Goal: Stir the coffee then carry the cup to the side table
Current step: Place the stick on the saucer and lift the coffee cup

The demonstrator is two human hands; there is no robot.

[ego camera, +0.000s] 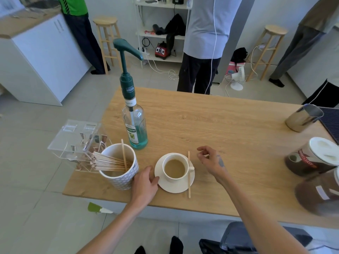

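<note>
The wooden table filled most of the view, its near edge running across in front of the person. On it, at the left, stood a syrup bottle with a green pump, and just in front of that a patterned holder packed with wooden stirrers, beside a clear acrylic box of sachets. Two lidded jars and a steel pitcher stood at the far right.

The saucer lay near the table's front edge, between the two hands, with the cup of milky coffee upright on it. A wooden stirrer rested across the saucer's right side, just beside the cup's handle, its lower end reaching onto the table.

The left hand lay palm down with fingers loosely spread, its fingertips touching the saucer's left rim. The right hand hovered to the right of the cup, empty, fingers curled loosely inward, touching neither cup nor stirrer.
</note>
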